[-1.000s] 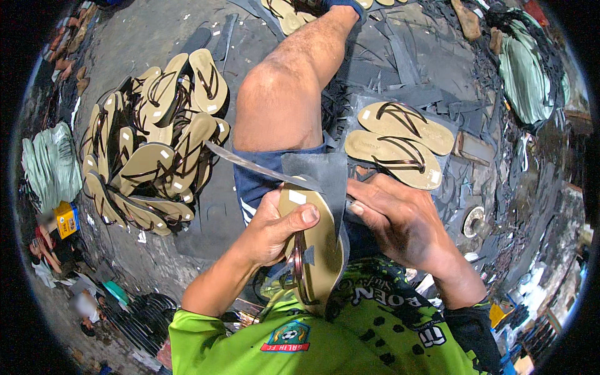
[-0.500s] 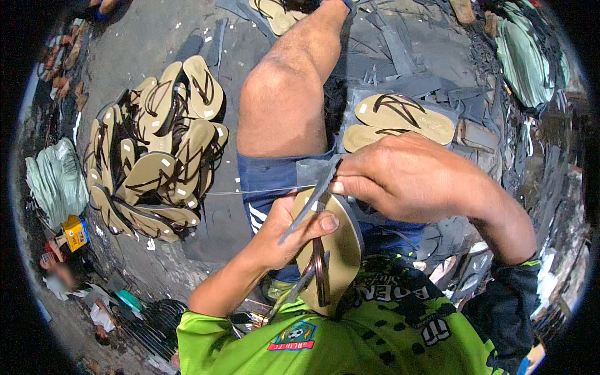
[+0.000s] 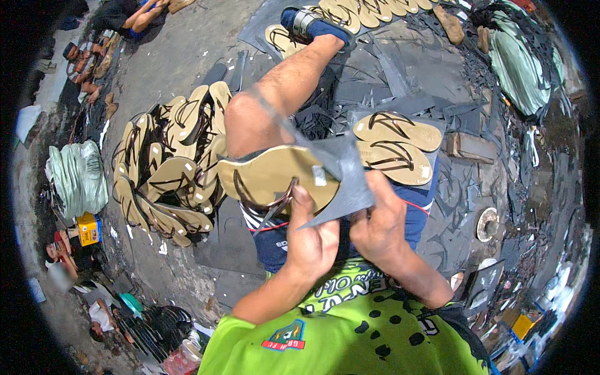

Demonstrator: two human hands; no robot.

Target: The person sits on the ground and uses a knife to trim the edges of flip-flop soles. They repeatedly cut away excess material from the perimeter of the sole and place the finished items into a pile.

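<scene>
My left hand is closed round a beige flip-flop with dark brown straps, its thumb pressed by the strap. The sole lies sideways above my lap, a small white label near its right end. Against that end is a grey rubber sheet with a blurred narrow strip trailing up-left. My right hand is closed at the sheet's right edge; its fingertips are partly hidden. Two more flip-flops rest beyond it, over my right thigh.
A heap of flip-flops lies left of my leg. Further off, a row of soles stands beyond my foot. Dark rubber scraps and a wooden block are at the right. Green sacks lie at the side, and people sit at far left.
The flip-flop has turned from upright to sideways and moved up and left. My right hand has come down and nearer my body, and the grey rubber now shows as a wide piece.
</scene>
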